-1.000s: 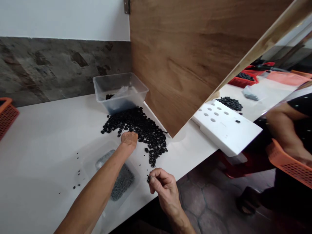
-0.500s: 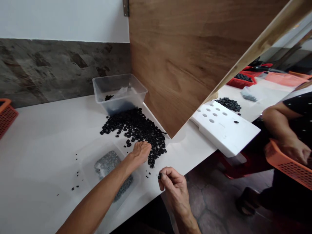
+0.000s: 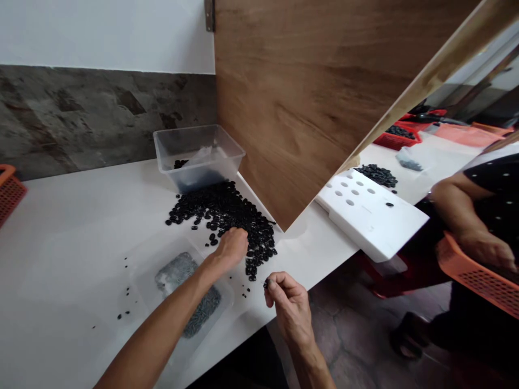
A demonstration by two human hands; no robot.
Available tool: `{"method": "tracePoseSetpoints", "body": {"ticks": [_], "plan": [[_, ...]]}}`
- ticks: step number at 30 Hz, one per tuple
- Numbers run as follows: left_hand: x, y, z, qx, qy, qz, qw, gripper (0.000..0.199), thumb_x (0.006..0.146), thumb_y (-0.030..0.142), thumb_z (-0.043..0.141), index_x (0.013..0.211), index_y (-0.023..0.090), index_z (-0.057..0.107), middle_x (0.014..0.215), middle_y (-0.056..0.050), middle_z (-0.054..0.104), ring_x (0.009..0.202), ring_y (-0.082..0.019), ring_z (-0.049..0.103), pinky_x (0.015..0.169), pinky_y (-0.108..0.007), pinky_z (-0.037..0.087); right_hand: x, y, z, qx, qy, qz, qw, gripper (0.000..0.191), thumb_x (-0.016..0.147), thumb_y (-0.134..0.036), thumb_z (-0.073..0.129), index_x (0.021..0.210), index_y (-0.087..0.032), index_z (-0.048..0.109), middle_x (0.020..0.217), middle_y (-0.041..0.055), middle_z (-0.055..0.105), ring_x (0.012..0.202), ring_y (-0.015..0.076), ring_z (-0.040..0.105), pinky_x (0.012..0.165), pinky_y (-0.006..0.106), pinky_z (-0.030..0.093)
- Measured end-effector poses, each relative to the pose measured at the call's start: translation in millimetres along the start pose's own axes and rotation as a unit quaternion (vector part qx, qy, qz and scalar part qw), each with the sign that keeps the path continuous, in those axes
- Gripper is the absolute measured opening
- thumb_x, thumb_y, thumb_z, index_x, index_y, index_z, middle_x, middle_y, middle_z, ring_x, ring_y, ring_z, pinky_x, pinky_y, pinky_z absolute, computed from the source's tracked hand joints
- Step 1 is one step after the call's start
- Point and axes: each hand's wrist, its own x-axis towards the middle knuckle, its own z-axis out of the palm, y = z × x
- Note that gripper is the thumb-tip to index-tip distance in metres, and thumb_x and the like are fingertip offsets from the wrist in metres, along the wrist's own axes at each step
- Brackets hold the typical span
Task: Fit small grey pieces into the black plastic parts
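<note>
Head view: left hand [image 3: 233, 246] at near edge of heap of small black oval pieces [image 3: 227, 204] on white bench [image 3: 81, 232]; fingertips hidden, so we cannot tell grip state. Right hand [image 3: 290, 302], near bench edge: grip closed, thumb and forefinger pinching small dark piece [image 3: 266, 283]. Nearer us: clear plastic tub [image 3: 226, 301] of slender grey pieces [image 3: 205, 310]. We judge step as picking from heap; next move calls for precise fingertip pinch.

Brown wooden panel [image 3: 316, 108] and white perforated block [image 3: 385, 224].
Metal bracket [image 3: 209, 15] at panel's upper left; one black oval [image 3: 389, 205] on block; orange basket [image 3: 11, 194], far left; second orange basket [image 3: 480, 273], far right, by a person [image 3: 492, 181] in dotted black clothing; red basket [image 3: 392, 142] with dark pieces [image 3: 400, 131]; stone-patterned band [image 3: 101, 119] below white wall [image 3: 105, 32]; dark floor tiles [image 3: 357, 329].
</note>
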Motion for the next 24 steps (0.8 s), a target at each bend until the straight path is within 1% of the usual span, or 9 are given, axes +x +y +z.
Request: {"method": "tracePoseSetpoints", "body": {"ticks": [3, 5, 9, 11, 14, 16, 17, 20, 24], "plan": [[-17.7, 4.5, -20.0, -0.147, -0.021, -0.001, 0.989, 0.022, 0.091, 0.021, 0.049, 0.102, 0.013, 0.067, 0.073, -0.002, 0.069, 0.061, -0.013, 0.065, 0.064, -0.030, 0.055, 8.8, -8.0, 6.2, 0.019, 0.008, -0.017, 1.000, 0.024, 0.083, -0.038, 0.067, 0.077, -0.015, 0.060, 0.055, -0.0015, 0.053, 0.051, 0.0110, 0.044, 0.054, 0.024, 0.035], [-36.3, 8.9, -29.4, -0.239, -0.019, 0.000, 0.971, 0.032, 0.089, 0.018, 0.044, 0.109, 0.011, 0.067, 0.073, -0.005, 0.072, 0.059, -0.013, 0.066, 0.061, -0.028, 0.054, 14.4, -14.0, 14.5, 0.037, 0.002, -0.036, 0.999, 0.022, 0.084, -0.037, 0.066, 0.079, -0.016, 0.061, 0.061, -0.0001, 0.056, 0.054, 0.0115, 0.047, 0.056, 0.025, 0.038], [-78.2, 13.7, -36.3, -0.359, -0.003, 0.001, 0.933, 0.039, 0.089, 0.029, 0.045, 0.111, 0.007, 0.068, 0.071, -0.009, 0.072, 0.063, -0.017, 0.067, 0.061, -0.029, 0.053, 19.6, -23.3, 34.5, 0.077, -0.020, -0.070, 0.994, 0.016, 0.085, -0.032, 0.065, 0.080, -0.017, 0.064, 0.089, 0.0045, 0.063, 0.062, 0.0113, 0.051, 0.062, 0.027, 0.042], [-96.9, 10.8, -35.4, -0.398, 0.007, -0.004, 0.917, 0.037, 0.088, 0.030, 0.048, 0.109, 0.007, 0.069, 0.070, -0.008, 0.072, 0.063, -0.017, 0.067, 0.059, -0.028, 0.052, 18.4, -25.1, 42.4, 0.092, -0.039, -0.070, 0.993, 0.015, 0.087, -0.032, 0.064, 0.083, -0.017, 0.065, 0.087, 0.0045, 0.064, 0.063, 0.0118, 0.052, 0.062, 0.027, 0.042], [-119.7, 0.3, -31.6, -0.459, 0.034, -0.036, 0.887, 0.030, 0.086, 0.029, 0.056, 0.104, 0.011, 0.072, 0.064, -0.005, 0.071, 0.058, -0.014, 0.065, 0.055, -0.025, 0.050, 13.6, -22.8, 50.9, 0.096, -0.087, -0.045, 0.991, 0.014, 0.089, -0.030, 0.062, 0.087, -0.017, 0.066, 0.071, 0.0029, 0.065, 0.062, 0.0131, 0.055, 0.061, 0.026, 0.041], [-132.1, -8.0, -28.6, -0.480, 0.060, -0.061, 0.873, 0.027, 0.085, 0.028, 0.060, 0.104, 0.013, 0.073, 0.060, -0.003, 0.070, 0.055, -0.013, 0.065, 0.053, -0.023, 0.050, 9.6, -18.9, 55.9, 0.095, -0.114, -0.021, 0.989, 0.013, 0.089, -0.029, 0.062, 0.088, -0.016, 0.067, 0.070, 0.0031, 0.066, 0.062, 0.0130, 0.056, 0.061, 0.025, 0.041], [-137.9, -11.7, -27.3, -0.479, 0.073, -0.069, 0.872, 0.027, 0.084, 0.027, 0.061, 0.106, 0.015, 0.072, 0.059, -0.002, 0.070, 0.053, -0.013, 0.065, 0.052, -0.022, 0.050, 7.6, -16.8, 58.7, 0.094, -0.126, -0.009, 0.988, 0.014, 0.089, -0.029, 0.063, 0.088, -0.016, 0.067, 0.071, 0.0037, 0.067, 0.062, 0.0129, 0.057, 0.061, 0.025, 0.041], [-155.1, -19.6, -24.3, -0.455, 0.118, -0.087, 0.878, 0.028, 0.083, 0.024, 0.063, 0.109, 0.020, 0.072, 0.057, 0.001, 0.069, 0.051, -0.012, 0.064, 0.051, -0.020, 0.052, 2.0, -11.7, 68.2, 0.099, -0.151, 0.022, 0.983, 0.015, 0.088, -0.030, 0.064, 0.086, -0.015, 0.067, 0.077, 0.0053, 0.069, 0.063, 0.0129, 0.058, 0.061, 0.025, 0.042], [-176.5, -22.3, -22.9, -0.414, 0.184, -0.086, 0.887, 0.025, 0.082, 0.024, 0.065, 0.104, 0.022, 0.074, 0.058, 0.001, 0.070, 0.051, -0.012, 0.065, 0.053, -0.021, 0.056, -3.1, -10.2, 81.6, 0.125, -0.183, 0.050, 0.974, 0.015, 0.087, -0.029, 0.065, 0.085, -0.015, 0.067, 0.070, 0.0044, 0.068, 0.063, 0.0137, 0.061, 0.061, 0.024, 0.042]]}}
